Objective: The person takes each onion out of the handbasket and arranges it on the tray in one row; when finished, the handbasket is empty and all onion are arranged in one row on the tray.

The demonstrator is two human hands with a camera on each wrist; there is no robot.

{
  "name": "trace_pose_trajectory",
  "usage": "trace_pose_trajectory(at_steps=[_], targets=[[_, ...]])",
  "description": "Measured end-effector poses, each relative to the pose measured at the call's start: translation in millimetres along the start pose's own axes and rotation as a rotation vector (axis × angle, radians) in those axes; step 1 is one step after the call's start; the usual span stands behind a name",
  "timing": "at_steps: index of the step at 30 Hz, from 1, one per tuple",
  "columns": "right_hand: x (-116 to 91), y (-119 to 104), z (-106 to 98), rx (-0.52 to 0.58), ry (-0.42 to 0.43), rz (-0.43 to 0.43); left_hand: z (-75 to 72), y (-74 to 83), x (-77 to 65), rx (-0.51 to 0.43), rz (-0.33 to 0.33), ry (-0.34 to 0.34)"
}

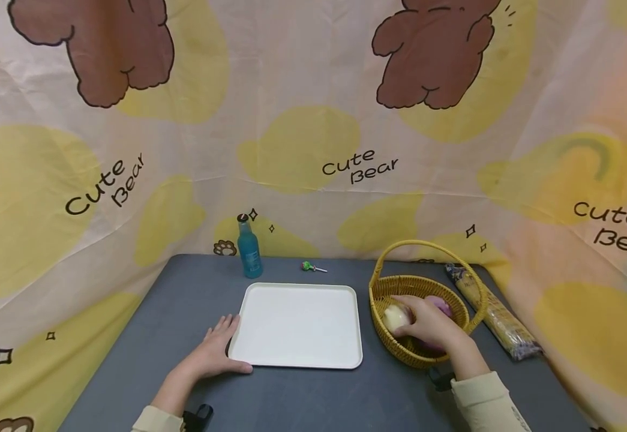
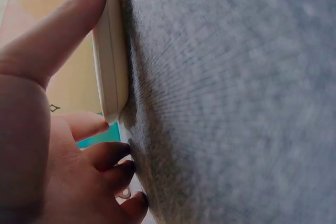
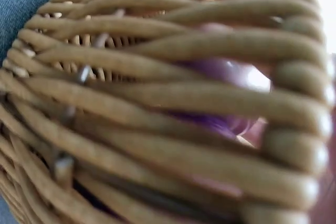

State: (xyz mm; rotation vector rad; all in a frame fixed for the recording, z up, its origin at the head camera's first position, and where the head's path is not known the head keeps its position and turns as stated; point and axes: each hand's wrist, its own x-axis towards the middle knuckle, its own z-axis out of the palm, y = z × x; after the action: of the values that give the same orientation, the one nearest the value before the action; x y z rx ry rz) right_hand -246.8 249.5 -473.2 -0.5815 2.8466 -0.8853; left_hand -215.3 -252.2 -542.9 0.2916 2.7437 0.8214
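My left hand (image 1: pixel 217 348) rests at the near left corner of a white tray (image 1: pixel 297 324), fingers spread along its left side. In the left wrist view, the thumb (image 2: pixel 79 22) lies against the tray's rim (image 2: pixel 111 66) and the fingertips are down at the grey table. My right hand (image 1: pixel 431 324) reaches into a wicker basket (image 1: pixel 380 312), thumb and fingers around a pale, round, onion-like thing (image 1: pixel 395 318). Beside it in the basket sits a shiny purple, rounded thing (image 1: pixel 440 305). The right wrist view is mostly basket weave (image 3: pixel 157 93), with purple showing through its gaps.
A bottle of blue drink (image 1: pixel 250 252) stands behind the tray's left end. A lollipop (image 1: pixel 313 267) lies behind the tray. Right of the basket is a long, clear-wrapped yellow pack (image 1: pixel 499 315). The basket's tall handle (image 1: pixel 416 242) arches overhead. A printed cloth hangs behind the table.
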Motion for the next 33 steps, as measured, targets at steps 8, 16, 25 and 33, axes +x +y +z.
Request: trace_pose_trajectory(at_steps=[8, 16, 25, 33], targets=[[4, 2, 2, 0.022, -0.022, 0.030, -2.4, 2.2, 1.5, 0.002, -0.022, -0.007], [2, 3, 2, 0.018, 0.036, 0.056, -3.7, 2.7, -0.2, 0.004, -0.016, -0.015], [-6, -2, -3, -0.046, 0.197, 0.030, -3.9, 4.4, -3.7, 0.001, -0.011, -0.006], [-9, -16, -8, 0.046, 0.257, -0.017, -3.2, 4.5, -3.1, -0.015, -0.012, 0.005]])
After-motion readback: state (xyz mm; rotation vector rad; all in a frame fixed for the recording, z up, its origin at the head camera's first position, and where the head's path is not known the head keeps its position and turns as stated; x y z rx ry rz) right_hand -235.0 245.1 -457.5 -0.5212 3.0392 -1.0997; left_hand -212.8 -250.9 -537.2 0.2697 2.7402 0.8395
